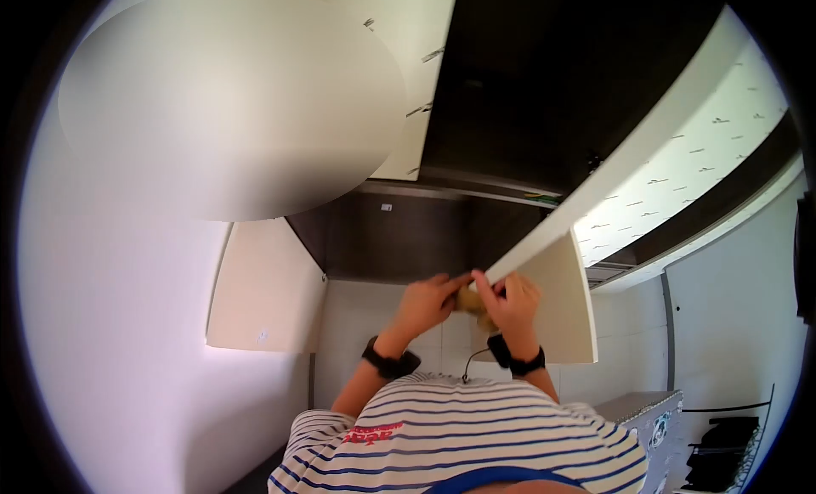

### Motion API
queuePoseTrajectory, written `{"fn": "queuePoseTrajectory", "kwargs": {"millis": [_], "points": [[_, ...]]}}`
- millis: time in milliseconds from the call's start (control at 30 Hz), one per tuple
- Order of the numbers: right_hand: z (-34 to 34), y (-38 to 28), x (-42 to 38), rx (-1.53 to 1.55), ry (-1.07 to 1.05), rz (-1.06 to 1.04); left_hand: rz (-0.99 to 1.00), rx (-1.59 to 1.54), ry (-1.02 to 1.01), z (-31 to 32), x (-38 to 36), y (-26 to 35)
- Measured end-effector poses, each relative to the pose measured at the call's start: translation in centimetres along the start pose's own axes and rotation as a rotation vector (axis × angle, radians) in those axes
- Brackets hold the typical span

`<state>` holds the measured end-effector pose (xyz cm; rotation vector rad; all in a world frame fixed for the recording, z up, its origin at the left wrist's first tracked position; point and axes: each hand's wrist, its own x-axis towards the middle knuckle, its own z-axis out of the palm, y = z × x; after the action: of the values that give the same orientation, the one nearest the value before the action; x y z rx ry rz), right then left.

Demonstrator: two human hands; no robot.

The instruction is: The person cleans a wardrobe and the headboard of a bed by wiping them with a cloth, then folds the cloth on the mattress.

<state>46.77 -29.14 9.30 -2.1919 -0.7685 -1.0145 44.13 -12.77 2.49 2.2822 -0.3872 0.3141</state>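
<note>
Both hands raised together in front of the chest, fingertips meeting around a small, rounded tan-brown object [470, 300]. Left hand [427, 302] curled narrow, fingers and thumb pinching the object's left side. Right hand [511, 301] closed over its right side and partly hiding it; what the object is, cannot tell. Black wristband [388, 361] on the left wrist, a matching black band [515, 358] on the right, with a thin dark cord hanging between the forearms. Just below, a white shirt with navy stripes [459, 439]. Directly behind the hands, the edge of an open white cabinet door [561, 303], touching or nearly touching the right fingers. Above, the dark interior of an upper wall cabinet [544, 78] and a dark underside panel [399, 235]. Further left, a second pale cabinet door [265, 290] against a white wall. Far lower right, a grey box with stickers [650, 413].
</note>
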Motion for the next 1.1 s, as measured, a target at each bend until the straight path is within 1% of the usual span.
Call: {"fn": "queuePoseTrajectory", "kwargs": {"millis": [67,133,267,333,400,467,533,567,633,700,767,867,933,967,1033,1100], "points": [[3.3,0.2,1.5,-0.030,0.059,-0.037,-0.030,-0.045,-0.010,-1.8,1.1,-1.9],[5.8,0.3,3.0,-0.055,0.082,-0.041,0.015,-0.016,0.052,-2.7,2.4,-4.1],[8.9,0.5,5.0,-0.125,0.119,-0.047,0.042,-0.041,0.073,-3.9,4.2,-6.8],[10.1,1.1,5.6,-0.103,0.120,-0.047,-0.053,-0.086,0.001,-4.0,4.6,-7.7],[10.9,1.6,5.8,-0.083,0.111,-0.027,-0.058,-0.081,-0.022,-3.9,4.5,-8.7],[11.3,2.4,5.8,0.033,0.031,-0.043,-0.062,-0.077,-0.074,-3.6,4.2,-9.9],[11.7,2.2,5.6,0.079,-0.035,0.113,0.077,0.002,-0.037,-3.6,3.9,-10.3],[11.9,2.1,5.7,0.092,-0.045,0.176,0.090,-0.015,-0.073,-3.8,4.0,-10.4],[12.2,1.7,5.8,0.086,-0.042,0.271,-0.022,-0.028,-0.193,-5.0,4.5,-10.0],[12.9,1.6,6.2,0.053,-0.002,0.224,-0.023,-0.057,-0.250,-5.2,5.1,-10.6],[13.9,2.0,6.0,0.047,0.009,0.252,-0.017,-0.074,-0.287,-5.7,5.9,-11.1],[15.1,2.7,6.9,0.021,0.024,0.257,0.026,-0.058,-0.260,-6.0,7.1,-11.8],[15.9,3.1,7.8,-0.094,0.009,0.117,0.033,-0.099,-0.187,-6.0,7.4,-12.4],[16.4,3.3,8.1,-0.100,0.023,0.124,0.046,-0.093,-0.195,-5.9,7.6,-12.7],[17.3,3.7,8.3,-0.060,-0.001,0.202,0.026,-0.057,-0.213,-6.1,7.4,-13.1],[17.9,3.8,8.7,0.042,-0.022,0.299,0.016,-0.068,-0.229,-6.7,7.1,-13.3]]}}
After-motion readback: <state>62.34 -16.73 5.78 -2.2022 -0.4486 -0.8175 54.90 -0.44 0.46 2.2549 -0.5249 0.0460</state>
